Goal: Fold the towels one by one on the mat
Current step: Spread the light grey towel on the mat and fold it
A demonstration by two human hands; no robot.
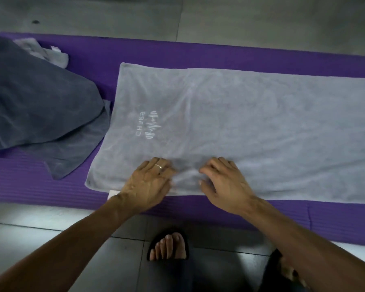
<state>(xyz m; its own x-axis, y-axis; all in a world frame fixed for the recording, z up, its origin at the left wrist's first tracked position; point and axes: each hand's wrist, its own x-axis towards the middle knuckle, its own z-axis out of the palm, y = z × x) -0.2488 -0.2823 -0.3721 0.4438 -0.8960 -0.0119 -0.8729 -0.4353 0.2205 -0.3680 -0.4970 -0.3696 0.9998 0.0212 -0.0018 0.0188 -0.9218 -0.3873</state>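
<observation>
- Now we press our left hand (150,182) and right hand (221,178), fingers loosely spread, on the grey towel (251,127).
- We should smooth creases outward before folding, lower centre.

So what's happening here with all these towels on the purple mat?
A person is folding towels. A light grey towel lies spread flat on the purple mat, and both the left hand and the right hand press on its near edge, bunching the cloth slightly. It is not yet folded. A dark grey towel lies in a loose heap to the left.
</observation>
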